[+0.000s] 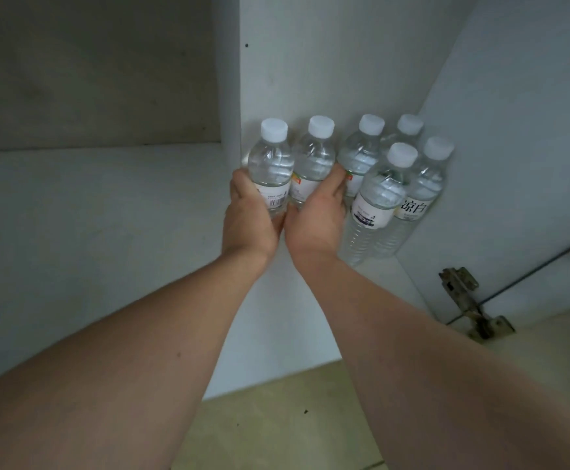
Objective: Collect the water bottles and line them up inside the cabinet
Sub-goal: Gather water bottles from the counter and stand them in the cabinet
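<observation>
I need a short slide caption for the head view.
Both hands, left and right, each set a bottle beside four bottles in the cabinet.

The rightmost front bottle (415, 198) reads "凉白" on its label; the barcode on the bottle in my left hand (271, 174) is too small to read.

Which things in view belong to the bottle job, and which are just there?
Job:
- bottle in left hand, at
- bottle in right hand, at
- four bottles standing at right, e.g.
- cabinet shelf

Just there:
- door hinge
- tiled floor
</observation>
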